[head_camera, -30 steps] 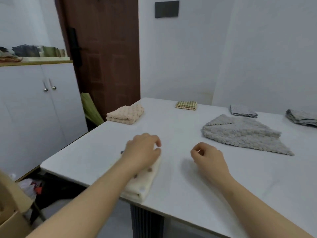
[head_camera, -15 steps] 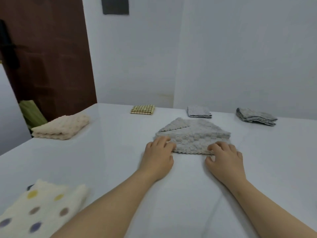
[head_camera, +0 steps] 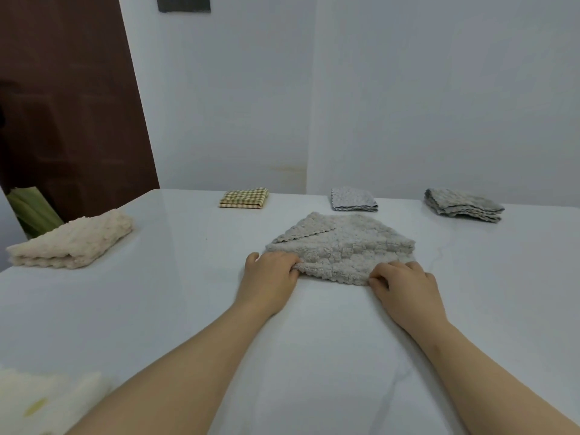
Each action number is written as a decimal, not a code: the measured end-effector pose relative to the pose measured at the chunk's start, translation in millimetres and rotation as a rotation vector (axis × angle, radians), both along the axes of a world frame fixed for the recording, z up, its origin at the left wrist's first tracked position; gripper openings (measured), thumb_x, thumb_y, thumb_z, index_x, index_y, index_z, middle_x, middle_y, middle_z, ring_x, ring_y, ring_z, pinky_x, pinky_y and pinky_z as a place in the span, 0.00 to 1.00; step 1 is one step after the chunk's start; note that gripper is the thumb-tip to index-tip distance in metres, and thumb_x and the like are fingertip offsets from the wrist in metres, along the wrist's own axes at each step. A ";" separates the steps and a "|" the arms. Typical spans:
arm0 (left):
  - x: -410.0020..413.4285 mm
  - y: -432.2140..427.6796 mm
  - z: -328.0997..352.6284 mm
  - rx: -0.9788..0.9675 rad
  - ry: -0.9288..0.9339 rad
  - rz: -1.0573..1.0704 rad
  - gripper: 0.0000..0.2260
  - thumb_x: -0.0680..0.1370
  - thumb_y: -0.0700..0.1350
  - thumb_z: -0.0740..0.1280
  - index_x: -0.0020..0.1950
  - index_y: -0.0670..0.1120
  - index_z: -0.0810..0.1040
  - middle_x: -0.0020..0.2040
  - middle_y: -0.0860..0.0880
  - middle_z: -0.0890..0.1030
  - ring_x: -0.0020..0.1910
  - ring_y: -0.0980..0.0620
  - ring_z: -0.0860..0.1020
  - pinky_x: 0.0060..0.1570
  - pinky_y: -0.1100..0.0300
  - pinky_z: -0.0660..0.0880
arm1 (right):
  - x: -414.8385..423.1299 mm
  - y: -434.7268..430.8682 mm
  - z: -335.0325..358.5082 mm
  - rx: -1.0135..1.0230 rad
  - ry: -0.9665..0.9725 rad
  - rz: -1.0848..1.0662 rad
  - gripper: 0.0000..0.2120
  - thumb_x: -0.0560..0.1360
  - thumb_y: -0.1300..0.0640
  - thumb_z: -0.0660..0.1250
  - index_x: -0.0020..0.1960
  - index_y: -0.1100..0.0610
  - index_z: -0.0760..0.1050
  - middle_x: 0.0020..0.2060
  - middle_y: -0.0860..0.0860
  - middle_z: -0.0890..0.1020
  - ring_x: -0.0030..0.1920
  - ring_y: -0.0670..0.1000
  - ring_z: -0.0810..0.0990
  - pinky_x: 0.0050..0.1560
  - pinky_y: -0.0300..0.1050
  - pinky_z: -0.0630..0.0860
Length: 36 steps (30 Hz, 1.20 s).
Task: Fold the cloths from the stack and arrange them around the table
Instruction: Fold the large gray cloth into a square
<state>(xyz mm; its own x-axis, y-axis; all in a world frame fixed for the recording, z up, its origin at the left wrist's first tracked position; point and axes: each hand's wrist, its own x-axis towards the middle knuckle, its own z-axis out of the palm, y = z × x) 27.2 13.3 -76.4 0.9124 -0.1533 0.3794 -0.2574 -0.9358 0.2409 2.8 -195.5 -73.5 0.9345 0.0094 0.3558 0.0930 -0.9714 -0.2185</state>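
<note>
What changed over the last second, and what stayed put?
The left hand came off the spotted cloth at the near left, and both it and the right hand moved forward to the grey cloth in the middle, whose near edge their fingers now pinch. The beige cloth, checked cloth, pale cloth and far-right grey cloth lie as before.

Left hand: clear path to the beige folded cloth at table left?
Probably yes: only bare table lies between the left hand and the beige cloth, though that hand grips the near edge of the grey cloth and must let go first.
</note>
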 end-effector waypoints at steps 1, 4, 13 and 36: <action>-2.2 -0.7 0.4 0.000 -0.021 0.005 0.11 0.79 0.45 0.55 0.53 0.51 0.77 0.53 0.52 0.80 0.56 0.51 0.74 0.61 0.54 0.62 | -0.5 0.2 -0.6 -0.017 -0.015 0.014 0.10 0.78 0.54 0.56 0.51 0.51 0.76 0.51 0.46 0.79 0.56 0.53 0.70 0.54 0.47 0.63; -10.2 -2.6 2.9 0.033 -0.114 0.018 0.12 0.78 0.43 0.55 0.56 0.49 0.75 0.52 0.51 0.80 0.55 0.50 0.74 0.60 0.57 0.60 | -3.3 1.8 1.3 -0.026 -0.051 0.053 0.10 0.79 0.54 0.55 0.51 0.52 0.74 0.51 0.46 0.79 0.57 0.53 0.70 0.56 0.46 0.60; -43.5 -3.8 5.8 0.011 0.069 0.062 0.07 0.75 0.51 0.58 0.45 0.49 0.63 0.50 0.49 0.76 0.53 0.47 0.71 0.52 0.54 0.63 | -21.0 5.5 -0.1 0.178 -0.044 0.221 0.05 0.79 0.54 0.54 0.46 0.52 0.65 0.39 0.53 0.77 0.44 0.56 0.74 0.44 0.50 0.69; -91.9 40.9 26.0 -0.595 0.155 -0.057 0.10 0.76 0.48 0.65 0.35 0.53 0.79 0.22 0.55 0.70 0.24 0.58 0.67 0.26 0.68 0.62 | -69.8 -26.1 25.2 0.504 0.108 0.172 0.10 0.72 0.51 0.68 0.32 0.50 0.75 0.28 0.47 0.77 0.33 0.45 0.73 0.33 0.33 0.67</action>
<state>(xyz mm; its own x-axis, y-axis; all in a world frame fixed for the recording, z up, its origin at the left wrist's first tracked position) -64.7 54.2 -50.4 0.9604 -0.0060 0.2786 -0.2231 -0.6155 0.7559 -67.0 -221.6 -48.2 0.9660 0.0182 0.2580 0.1926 -0.7164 -0.6706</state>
